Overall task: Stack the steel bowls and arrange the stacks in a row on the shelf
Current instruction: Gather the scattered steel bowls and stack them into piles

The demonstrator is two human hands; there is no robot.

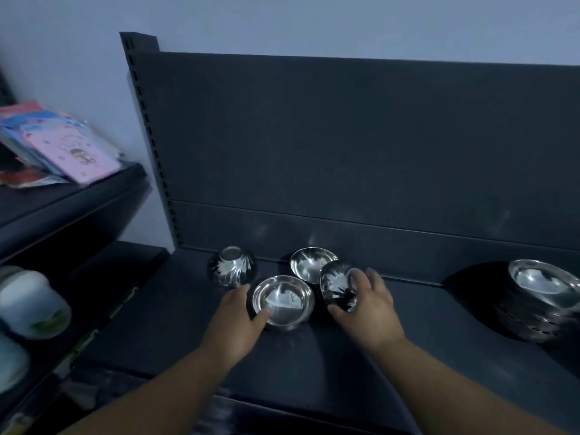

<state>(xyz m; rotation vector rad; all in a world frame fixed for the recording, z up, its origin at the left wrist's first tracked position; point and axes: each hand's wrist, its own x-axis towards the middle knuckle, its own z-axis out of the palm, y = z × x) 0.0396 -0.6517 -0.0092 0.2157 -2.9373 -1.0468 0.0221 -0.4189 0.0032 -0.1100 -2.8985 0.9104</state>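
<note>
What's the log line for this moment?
left hand: holds upright round steel bowl | right hand: grips tilted round steel bowl | stacking: pending

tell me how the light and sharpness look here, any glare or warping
Head view: dim bluish light; glare streaks on the inverted bowl and on the right bowl the right hand grips; the front bowl the left hand holds mirrors a pale patch; left-edge booklets smeared; slotted upright leans, likely wide-lens skew.
</note>
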